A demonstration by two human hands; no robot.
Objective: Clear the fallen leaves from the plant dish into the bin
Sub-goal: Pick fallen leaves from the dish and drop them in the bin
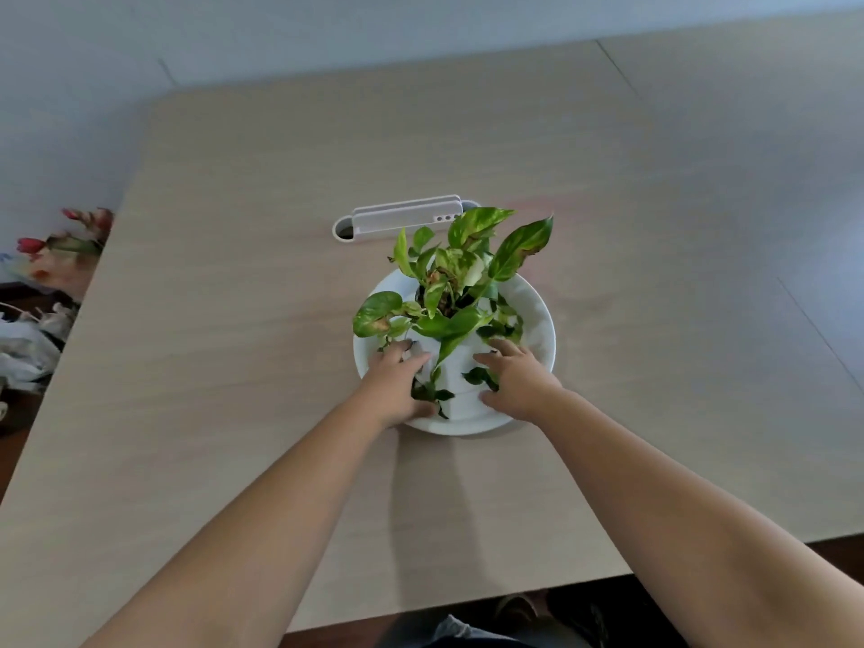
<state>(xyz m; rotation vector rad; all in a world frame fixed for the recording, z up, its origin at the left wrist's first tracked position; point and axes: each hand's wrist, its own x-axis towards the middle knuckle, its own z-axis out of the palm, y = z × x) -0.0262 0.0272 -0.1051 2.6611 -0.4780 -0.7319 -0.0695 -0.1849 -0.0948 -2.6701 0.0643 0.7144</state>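
Observation:
A round white dish (537,334) sits at the middle of the beige table, holding a green and yellow leafy plant (460,273) in a white pot. Dark green fallen leaves (481,376) lie on the dish's near part. My left hand (397,385) rests on the dish's near left side, fingers spread over leaves there. My right hand (516,378) lies on the near right side, fingers spread over other leaves. Neither hand visibly grips a leaf. No bin is in view.
A white cable box (402,217) with an oval hole is set in the table (234,320) just behind the plant. Off the table's left edge lie red flowers (70,240) and crumpled white material (28,348). The table's front edge is close to my body.

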